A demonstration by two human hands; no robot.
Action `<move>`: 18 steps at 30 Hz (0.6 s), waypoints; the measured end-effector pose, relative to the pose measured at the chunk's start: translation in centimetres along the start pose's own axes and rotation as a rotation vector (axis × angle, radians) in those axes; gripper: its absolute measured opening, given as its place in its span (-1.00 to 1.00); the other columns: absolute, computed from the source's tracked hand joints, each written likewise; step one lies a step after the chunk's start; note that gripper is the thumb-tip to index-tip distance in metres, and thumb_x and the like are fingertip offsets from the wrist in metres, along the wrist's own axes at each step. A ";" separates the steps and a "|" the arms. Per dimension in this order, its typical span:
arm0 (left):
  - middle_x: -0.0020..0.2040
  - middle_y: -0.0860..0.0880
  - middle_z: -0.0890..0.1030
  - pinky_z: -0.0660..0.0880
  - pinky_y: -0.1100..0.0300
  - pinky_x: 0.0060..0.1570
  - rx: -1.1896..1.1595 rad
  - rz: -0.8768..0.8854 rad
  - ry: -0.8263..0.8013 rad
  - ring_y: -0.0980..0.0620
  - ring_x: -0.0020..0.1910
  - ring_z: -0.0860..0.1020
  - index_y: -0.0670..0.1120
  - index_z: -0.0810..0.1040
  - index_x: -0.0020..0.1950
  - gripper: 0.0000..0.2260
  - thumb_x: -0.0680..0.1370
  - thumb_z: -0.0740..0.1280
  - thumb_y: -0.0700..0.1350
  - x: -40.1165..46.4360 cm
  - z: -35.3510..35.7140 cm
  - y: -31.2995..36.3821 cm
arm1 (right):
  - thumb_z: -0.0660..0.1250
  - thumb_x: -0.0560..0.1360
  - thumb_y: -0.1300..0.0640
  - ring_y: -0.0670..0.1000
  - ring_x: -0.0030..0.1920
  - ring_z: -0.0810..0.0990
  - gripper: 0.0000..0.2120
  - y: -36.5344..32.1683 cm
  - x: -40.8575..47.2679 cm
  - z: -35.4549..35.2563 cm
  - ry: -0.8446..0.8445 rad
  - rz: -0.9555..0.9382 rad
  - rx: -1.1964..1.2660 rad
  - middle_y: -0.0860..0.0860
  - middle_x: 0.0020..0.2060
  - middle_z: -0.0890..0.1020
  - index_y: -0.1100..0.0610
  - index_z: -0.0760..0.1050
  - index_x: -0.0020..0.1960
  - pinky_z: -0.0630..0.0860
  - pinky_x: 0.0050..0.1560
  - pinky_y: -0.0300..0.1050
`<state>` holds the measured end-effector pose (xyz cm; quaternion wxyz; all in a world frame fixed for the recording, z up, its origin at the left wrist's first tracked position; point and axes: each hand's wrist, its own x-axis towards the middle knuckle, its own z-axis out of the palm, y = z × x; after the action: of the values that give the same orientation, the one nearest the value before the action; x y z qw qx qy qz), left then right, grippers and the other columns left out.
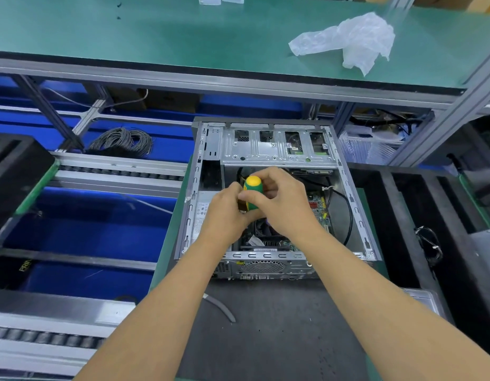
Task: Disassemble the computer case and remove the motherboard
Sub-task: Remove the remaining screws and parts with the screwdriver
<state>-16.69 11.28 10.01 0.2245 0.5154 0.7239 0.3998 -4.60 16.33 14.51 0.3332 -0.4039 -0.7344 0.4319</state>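
Observation:
An open grey computer case [356,207] lies on its side on a dark mat, its side panel off. The motherboard [318,207] shows inside at the right, partly hidden by my hands. A screwdriver [252,192] with a green and yellow handle stands upright over the case's middle. My right hand [282,202] grips the handle from the right, fingers curled round it. My left hand [228,213] holds the handle's lower part from the left. The screwdriver's tip is hidden. A metal drive cage [276,149] spans the case's far end.
A grey cable [221,306] lies on the dark mat [279,339] in front of the case. A crumpled plastic bag [353,42] lies on the green shelf above. A coil of grey wire [123,140] sits at back left, roller rails at left, dark foam trays at right.

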 end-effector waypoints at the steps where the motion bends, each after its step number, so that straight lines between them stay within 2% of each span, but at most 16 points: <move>1: -0.20 -0.05 0.57 0.52 -0.10 -0.21 0.000 -0.001 -0.001 -0.05 -0.19 0.53 -0.12 0.42 -0.10 -0.61 0.32 0.52 0.06 0.0 0.0 0.1 | 0.55 0.38 0.10 -0.07 -0.05 0.60 -0.74 0.0 0.0 -0.4 -0.051 -0.022 -0.007 -0.06 -0.06 0.61 0.02 0.58 0.02 0.58 0.02 -0.06; 6: -0.20 -0.01 0.55 0.50 0.02 -0.28 -0.038 0.001 -0.049 0.01 -0.22 0.50 -0.05 0.42 -0.08 -0.52 0.20 0.44 0.22 -0.1 -0.1 0.2 | 0.42 0.50 0.08 0.01 -0.04 0.49 -0.77 -1.1 1.3 -2.3 -0.320 -0.123 -0.327 -0.10 -0.05 0.53 -0.01 0.51 0.14 0.48 0.08 0.00; 8: -0.25 0.02 0.50 0.40 0.12 -0.35 -0.054 0.004 -0.054 0.06 -0.29 0.43 0.01 0.34 -0.20 -0.58 0.21 0.46 0.19 -0.1 -0.1 0.0 | 0.36 0.52 -0.04 0.06 -0.09 0.50 -0.77 -2.2 2.1 -2.4 -0.399 -0.132 -0.558 -0.06 -0.13 0.48 -0.01 0.42 0.10 0.48 -0.06 0.01; 11: -0.28 0.07 0.46 0.28 0.25 -0.38 -0.103 -0.014 -0.053 0.16 -0.34 0.36 0.11 0.26 -0.27 -0.54 0.27 0.59 0.04 -0.1 -0.1 -0.1 | 0.34 0.43 -0.31 0.04 -0.34 0.45 -0.53 -4.1 3.4 -2.4 -0.491 -0.030 -0.960 -0.03 -0.27 0.35 0.07 0.31 -0.01 0.33 -0.34 -0.08; 13: -0.19 0.11 0.54 0.38 0.32 -0.26 -0.138 0.037 -0.058 0.20 -0.22 0.47 0.19 0.39 -0.18 -0.62 0.33 0.58 -0.09 -0.3 -0.4 -0.1 | 0.29 0.45 -0.34 0.02 -0.51 0.53 -0.47 -5.1 4.5 -2.1 -0.546 0.124 -1.082 0.01 -0.36 0.53 0.16 0.34 -0.10 0.32 -0.45 -0.15; 14: -0.11 0.11 0.58 0.45 0.34 -0.13 -0.179 0.069 -0.041 0.21 -0.11 0.53 0.20 0.47 -0.07 -0.65 0.38 0.52 -0.19 -0.4 -0.5 -0.2 | 0.23 0.47 -0.37 0.02 -0.56 0.57 -0.43 -5.5 5.1 -1.9 -0.560 0.203 -1.099 0.05 -0.46 0.61 0.18 0.39 -0.13 0.39 -0.43 -0.17; 16: 0.00 0.03 0.62 0.53 0.16 0.09 -0.357 0.019 0.048 0.11 0.03 0.59 0.06 0.52 0.04 -0.64 0.43 0.30 -0.37 -0.4 -1.1 -0.3 | 0.18 0.47 -0.42 0.00 -0.60 0.59 -0.34 -6.0 5.9 -1.6 -0.569 0.329 -1.082 0.08 -0.55 0.61 0.24 0.42 -0.18 0.52 -0.32 -0.16; 18: 0.02 -0.06 0.61 0.55 0.02 0.13 -0.509 -0.074 0.155 0.07 0.02 0.63 -0.05 0.48 0.02 -0.64 0.46 0.15 -0.47 -0.1 -1.3 -0.4 | 0.23 0.53 -0.31 -0.01 -0.64 0.53 -0.42 -6.1 6.4 -1.7 -0.603 0.409 -1.022 0.07 -0.51 0.63 0.25 0.37 -0.22 0.52 -0.36 -0.22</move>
<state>-17.85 10.66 10.48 0.3051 0.3836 0.6335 0.5988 -7.90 20.81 21.62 -0.2132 -0.5051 -0.8176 0.1761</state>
